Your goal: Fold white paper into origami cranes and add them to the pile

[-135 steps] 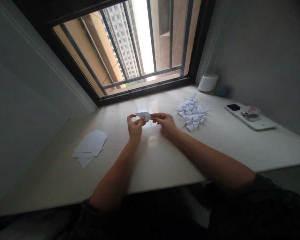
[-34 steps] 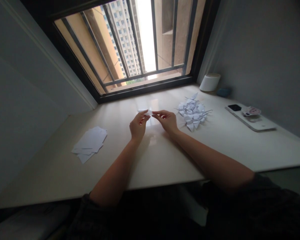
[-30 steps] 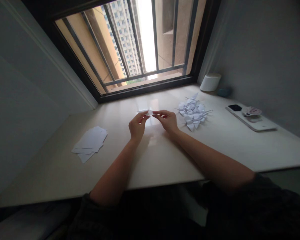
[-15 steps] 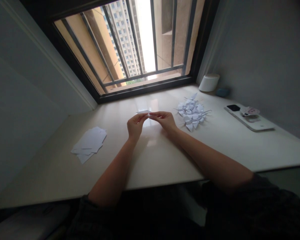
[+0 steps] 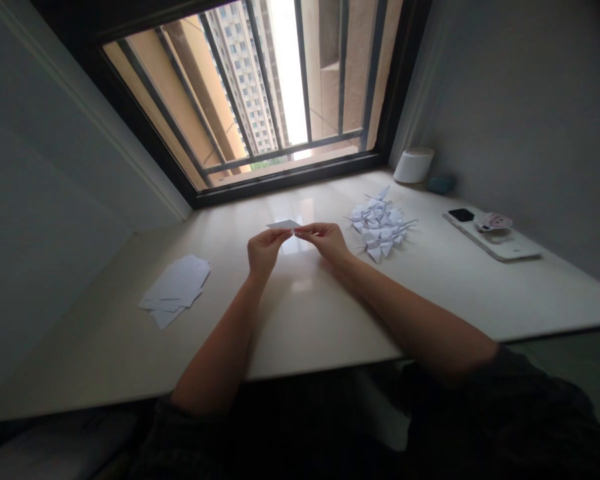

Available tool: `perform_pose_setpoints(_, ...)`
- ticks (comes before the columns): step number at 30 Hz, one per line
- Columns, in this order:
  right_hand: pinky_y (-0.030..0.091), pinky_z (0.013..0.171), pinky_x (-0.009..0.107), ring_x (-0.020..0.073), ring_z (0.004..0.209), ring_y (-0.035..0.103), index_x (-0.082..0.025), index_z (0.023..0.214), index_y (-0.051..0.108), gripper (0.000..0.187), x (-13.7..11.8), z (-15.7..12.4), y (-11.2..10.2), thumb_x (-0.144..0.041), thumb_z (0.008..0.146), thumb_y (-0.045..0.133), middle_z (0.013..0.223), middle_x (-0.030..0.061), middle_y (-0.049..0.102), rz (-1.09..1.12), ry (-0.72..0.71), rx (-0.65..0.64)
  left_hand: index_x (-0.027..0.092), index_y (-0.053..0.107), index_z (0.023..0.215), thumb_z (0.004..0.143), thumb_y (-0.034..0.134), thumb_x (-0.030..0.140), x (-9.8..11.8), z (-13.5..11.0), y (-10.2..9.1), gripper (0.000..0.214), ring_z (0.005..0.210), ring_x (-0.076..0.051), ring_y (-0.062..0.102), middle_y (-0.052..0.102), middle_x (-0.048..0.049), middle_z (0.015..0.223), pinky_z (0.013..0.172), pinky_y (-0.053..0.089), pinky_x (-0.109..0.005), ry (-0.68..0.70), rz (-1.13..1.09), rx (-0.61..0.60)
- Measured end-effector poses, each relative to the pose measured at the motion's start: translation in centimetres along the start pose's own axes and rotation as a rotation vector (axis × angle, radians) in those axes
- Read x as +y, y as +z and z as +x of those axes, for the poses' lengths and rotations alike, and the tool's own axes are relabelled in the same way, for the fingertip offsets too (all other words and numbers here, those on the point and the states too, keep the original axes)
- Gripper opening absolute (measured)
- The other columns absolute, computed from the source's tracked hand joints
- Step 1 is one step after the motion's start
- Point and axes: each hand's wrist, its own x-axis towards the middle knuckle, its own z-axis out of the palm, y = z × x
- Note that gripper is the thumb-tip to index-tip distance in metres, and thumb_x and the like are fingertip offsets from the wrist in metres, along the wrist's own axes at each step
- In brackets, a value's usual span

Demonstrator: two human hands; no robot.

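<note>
A small folded piece of white paper (image 5: 283,225) is held just above the pale table (image 5: 305,313), near its middle. My left hand (image 5: 263,251) pinches the paper from the left with closed fingertips. My right hand (image 5: 325,239) pinches its right end, fingers closed too. The two hands nearly touch at the fingertips. To the right of my right hand lies a heap of several folded white paper cranes (image 5: 381,225). A loose stack of flat white sheets (image 5: 175,289) lies to the left of my left hand.
A barred window (image 5: 260,87) stands behind the table. At the back right corner are a white round container (image 5: 413,165) and a small blue object (image 5: 441,184). A white phone (image 5: 491,233) with a round sticker lies at the right, by the grey wall.
The paper has been turned from an upright face to nearly flat and edge-on. Both hands have stayed pinched on it and shifted slightly left.
</note>
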Motion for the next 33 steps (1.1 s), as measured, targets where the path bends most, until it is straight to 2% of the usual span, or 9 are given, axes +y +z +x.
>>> perform_pose_setpoints(9,0.049,0.067,0.029,0.0184,0.075,0.067,-0.023,0.08,0.076,0.027,-0.27,-0.08,0.0,-0.047,0.068,0.074,0.082,0.0038,0.075,-0.091,-0.039,-0.053,0.023,0.075,0.079,0.071,0.075,0.036,0.59,-0.29,-0.34,0.016,0.078,-0.018,0.069,0.074,-0.0025,0.081,0.079,0.055,-0.033,0.093,0.14,0.043)
perform_pose_setpoints(12,0.049,0.066,0.028,0.0165,0.073,0.067,-0.024,0.082,0.075,0.027,-0.28,-0.23,0.12,-0.047,0.068,0.074,0.086,0.0032,0.075,-0.048,-0.04,-0.086,0.023,0.076,0.082,0.072,0.074,0.036,0.67,-0.54,-0.41,0.017,0.079,-0.018,0.069,0.074,-0.0025,0.084,0.08,0.054,-0.032,0.122,0.172,0.058)
perform_pose_setpoints(18,0.051,0.075,0.032,0.019,0.08,0.068,-0.025,0.083,0.075,0.032,-0.64,-0.48,0.44,-0.05,0.063,0.076,0.091,0.0036,0.075,-0.006,-0.011,-0.094,0.024,0.076,0.086,0.072,0.074,0.036,0.54,-0.67,-0.4,0.019,0.084,-0.02,0.07,0.075,-0.0029,0.088,0.082,0.055,-0.035,0.088,0.136,0.05)
perform_pose_setpoints(22,0.051,0.072,0.033,0.0219,0.083,0.069,-0.023,0.079,0.075,0.033,-0.88,-0.54,0.46,-0.052,0.062,0.077,0.087,0.0051,0.076,-0.035,0.014,-0.068,0.025,0.076,0.086,0.072,0.074,0.036,0.54,-0.61,-0.52,0.018,0.083,-0.021,0.07,0.075,-0.0024,0.088,0.081,0.055,-0.034,0.085,0.144,0.026)
perform_pose_setpoints(29,0.048,0.067,0.028,0.0176,0.079,0.066,-0.022,0.08,0.074,0.028,-0.27,-0.33,0.41,-0.048,0.07,0.072,0.087,0.004,0.075,-0.164,-0.059,-0.063,0.024,0.076,0.087,0.073,0.073,0.037,0.36,-0.7,-0.4,0.019,0.084,-0.021,0.07,0.075,-0.0032,0.09,0.082,0.055,-0.035,0.077,0.152,0.005)
perform_pose_setpoints(33,0.05,0.07,0.029,0.018,0.081,0.068,-0.023,0.082,0.073,0.028,0.06,-0.21,0.45,-0.048,0.069,0.073,0.09,0.0035,0.075,-0.089,-0.053,-0.076,0.024,0.076,0.09,0.072,0.074,0.036,0.34,-0.65,-0.28,0.022,0.088,-0.022,0.07,0.075,-0.0036,0.093,0.086,0.054,-0.036,0.059,0.132,-0.001)
